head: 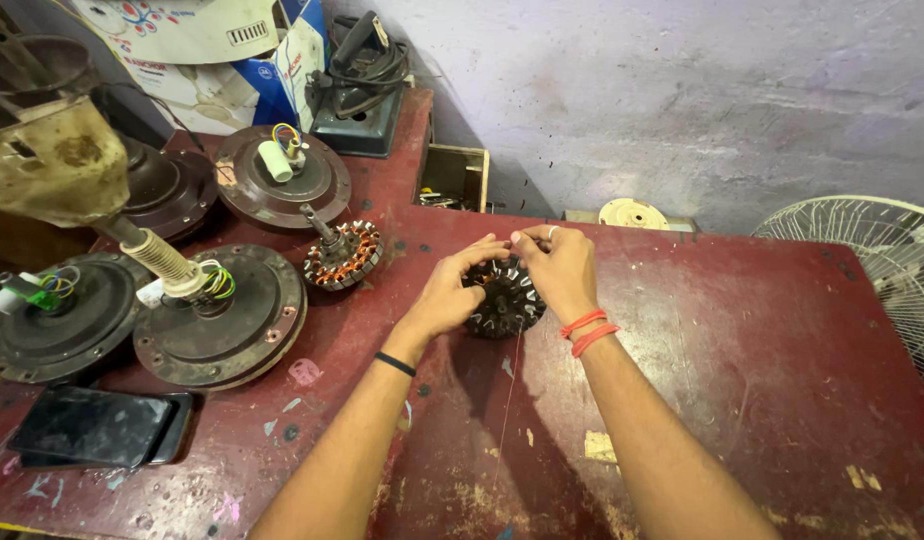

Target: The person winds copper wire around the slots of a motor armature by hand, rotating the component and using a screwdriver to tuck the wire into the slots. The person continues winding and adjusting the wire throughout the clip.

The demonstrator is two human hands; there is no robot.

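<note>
1. Red-painted table (pixel 742 330) carries a dark stator (pixel 504 297) near its middle, directly under your hands.
2. Your left hand (pixel 450 292) grips the stator's left edge, fingers curled narrow.
3. Your right hand (pixel 559 268) pinches a thin wire (pixel 510 390) at the stator's top; the wire trails down toward you.
4. A wound stator (pixel 343 254) stands left, apart; a phone (pixel 100 427) lies at the near-left edge.
</note>
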